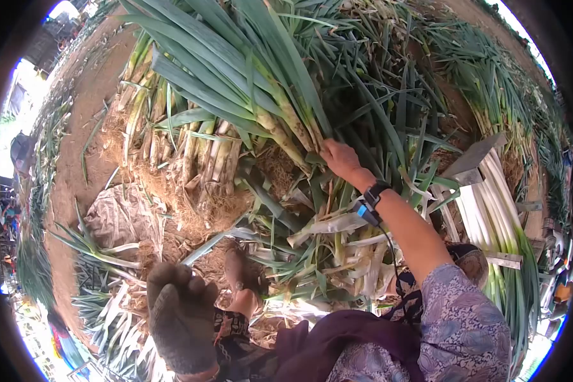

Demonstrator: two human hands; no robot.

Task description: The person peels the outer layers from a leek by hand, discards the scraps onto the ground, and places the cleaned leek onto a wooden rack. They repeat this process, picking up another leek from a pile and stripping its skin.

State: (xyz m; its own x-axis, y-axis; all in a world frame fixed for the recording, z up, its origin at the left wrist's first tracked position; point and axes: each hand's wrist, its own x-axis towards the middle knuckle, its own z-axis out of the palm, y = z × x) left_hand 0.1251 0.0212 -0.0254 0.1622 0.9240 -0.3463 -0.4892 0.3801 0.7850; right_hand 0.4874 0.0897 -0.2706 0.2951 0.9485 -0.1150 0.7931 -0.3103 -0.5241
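My right hand (pixel 344 159), bare with a watch on the wrist, is closed around the lower stalks of a bunch of leeks (pixel 280 124). Their long green leaves fan toward the upper left, over the pile. In a dirty grey glove, my left hand (pixel 181 312) is at the lower left with its fingers loosely bent, and nothing shows in it. Trimmed leeks with roots (pixel 213 153) lie just beyond, between my hands. Below my right forearm are stripped leaves and stalk pieces (pixel 344 235).
To the right, cleaned white leeks (pixel 490 204) lie in a bundle by a metal plate (pixel 474 156) and wooden slats. More leeks (pixel 118 325) are spread at the lower left. A brown cloth sack (pixel 124 213) lies on the dirt. My foot (pixel 239 270) is in front.
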